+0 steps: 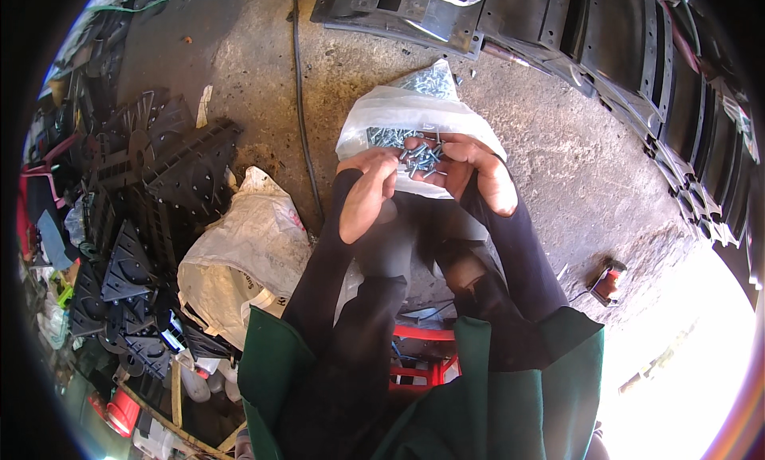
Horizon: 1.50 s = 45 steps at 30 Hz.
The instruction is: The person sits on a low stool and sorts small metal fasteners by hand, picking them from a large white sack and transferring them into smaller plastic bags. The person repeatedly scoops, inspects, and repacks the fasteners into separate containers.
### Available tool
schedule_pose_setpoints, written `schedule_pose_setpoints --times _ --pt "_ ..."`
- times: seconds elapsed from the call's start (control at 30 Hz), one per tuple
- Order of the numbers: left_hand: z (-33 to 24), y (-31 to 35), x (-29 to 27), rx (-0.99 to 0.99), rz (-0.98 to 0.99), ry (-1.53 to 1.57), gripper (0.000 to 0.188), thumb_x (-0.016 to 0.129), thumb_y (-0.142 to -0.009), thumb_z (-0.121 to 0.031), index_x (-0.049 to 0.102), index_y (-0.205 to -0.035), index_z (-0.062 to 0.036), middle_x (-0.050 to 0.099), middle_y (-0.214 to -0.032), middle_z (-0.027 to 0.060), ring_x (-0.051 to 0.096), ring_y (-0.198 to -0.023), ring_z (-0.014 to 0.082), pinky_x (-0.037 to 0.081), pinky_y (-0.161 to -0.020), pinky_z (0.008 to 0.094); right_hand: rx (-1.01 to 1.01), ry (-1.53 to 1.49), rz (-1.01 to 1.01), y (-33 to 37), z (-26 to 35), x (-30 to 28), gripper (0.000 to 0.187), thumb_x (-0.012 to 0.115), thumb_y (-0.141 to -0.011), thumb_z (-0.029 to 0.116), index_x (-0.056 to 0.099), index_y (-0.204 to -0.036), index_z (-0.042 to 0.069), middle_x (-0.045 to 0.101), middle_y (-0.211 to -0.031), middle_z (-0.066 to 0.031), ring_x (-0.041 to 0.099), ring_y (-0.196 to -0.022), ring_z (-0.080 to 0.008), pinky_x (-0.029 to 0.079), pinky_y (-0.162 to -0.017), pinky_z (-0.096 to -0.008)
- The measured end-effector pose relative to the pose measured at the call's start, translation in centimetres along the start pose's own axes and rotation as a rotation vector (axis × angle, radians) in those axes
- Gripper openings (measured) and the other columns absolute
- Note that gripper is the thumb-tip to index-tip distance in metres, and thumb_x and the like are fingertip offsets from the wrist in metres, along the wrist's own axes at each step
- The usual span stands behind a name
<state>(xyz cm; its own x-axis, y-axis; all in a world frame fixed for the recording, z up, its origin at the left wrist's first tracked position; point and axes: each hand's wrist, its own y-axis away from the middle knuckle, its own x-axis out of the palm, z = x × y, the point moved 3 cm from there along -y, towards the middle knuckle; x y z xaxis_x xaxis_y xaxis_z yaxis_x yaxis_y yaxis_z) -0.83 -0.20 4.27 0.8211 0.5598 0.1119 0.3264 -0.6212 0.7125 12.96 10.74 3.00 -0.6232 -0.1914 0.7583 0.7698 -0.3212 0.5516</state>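
A white plastic bag (466, 123) full of small silvery screws (390, 135) lies in front of me with its mouth toward me. Over that mouth my right hand (476, 171) is cupped, palm up, around a handful of screws (425, 158) that point every which way. My left hand (370, 190) is beside it, its fingers curled in close to the handful; whatever its fingertips pinch is hidden. More screws show through the far end of the bag.
To the left are a crumpled whitish sack (247, 245) and a heap of black plastic parts (127, 265). A black cable (303, 125) runs along the concrete floor. Dark metal panels (550, 29) line the far right. A small red-and-black object (610, 282) sits at right; a red stool (422, 372) is below me.
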Motion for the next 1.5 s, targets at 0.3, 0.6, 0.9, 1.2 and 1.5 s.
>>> schedule_pose_setpoints --times 0.3,0.6,0.9,1.2,1.5 --pt "-0.7 0.6 1.0 0.110 -0.046 -0.211 0.026 0.066 -0.089 -0.017 0.067 -0.100 0.0066 0.058 -0.072 0.0006 0.050 -0.067 0.0066 0.041 -0.060 0.0238 -0.018 0.033 -0.048 0.6 -0.1 -0.1 0.050 0.047 -0.088 0.011 0.041 -0.132 -0.012 0.057 -0.123 -0.0215 0.062 -0.102 -0.0283 0.050 -0.094 -0.0418" --pt "-0.8 0.7 1.2 0.092 -0.139 -0.210 0.031 0.062 -0.094 -0.028 0.069 -0.101 0.0008 0.052 -0.068 -0.0039 0.045 -0.061 0.0045 0.036 -0.054 0.0210 -0.004 -0.048 -0.042 0.6 -0.5 0.0 0.057 0.050 -0.086 0.012 0.036 -0.135 -0.015 0.052 -0.129 -0.0247 0.061 -0.103 -0.0277 0.048 -0.097 -0.0439" --pt "-0.5 0.8 1.4 0.073 -0.081 -0.026 0.031 0.056 -0.098 -0.026 0.067 -0.091 0.0014 0.053 -0.069 -0.0029 0.043 -0.059 0.0034 0.035 -0.054 0.0205 0.008 -0.084 -0.021 0.6 -0.3 0.6 0.056 0.053 -0.085 0.014 0.040 -0.133 -0.012 0.055 -0.126 -0.0225 0.061 -0.100 -0.0264 0.048 -0.095 -0.0429" --pt "-0.4 0.9 1.3 0.066 -0.058 -0.010 0.027 0.058 -0.096 -0.023 0.067 -0.091 0.0017 0.055 -0.069 -0.0029 0.045 -0.062 0.0042 0.036 -0.054 0.0220 -0.035 -0.110 -0.028 0.7 -0.2 0.4 0.051 0.052 -0.087 0.017 0.044 -0.130 -0.009 0.055 -0.126 -0.0237 0.060 -0.103 -0.0285 0.048 -0.096 -0.0443" --pt "0.3 0.6 1.5 -0.206 0.028 0.003 0.022 0.066 -0.091 -0.026 0.062 -0.088 -0.0042 0.044 -0.063 -0.0054 0.039 -0.054 0.0037 0.028 -0.048 0.0199 -0.081 -0.026 0.031 0.7 -0.8 0.2 0.056 0.052 -0.090 0.024 0.039 -0.135 -0.007 0.052 -0.131 -0.0244 0.056 -0.117 -0.0329 0.045 -0.101 -0.0447"
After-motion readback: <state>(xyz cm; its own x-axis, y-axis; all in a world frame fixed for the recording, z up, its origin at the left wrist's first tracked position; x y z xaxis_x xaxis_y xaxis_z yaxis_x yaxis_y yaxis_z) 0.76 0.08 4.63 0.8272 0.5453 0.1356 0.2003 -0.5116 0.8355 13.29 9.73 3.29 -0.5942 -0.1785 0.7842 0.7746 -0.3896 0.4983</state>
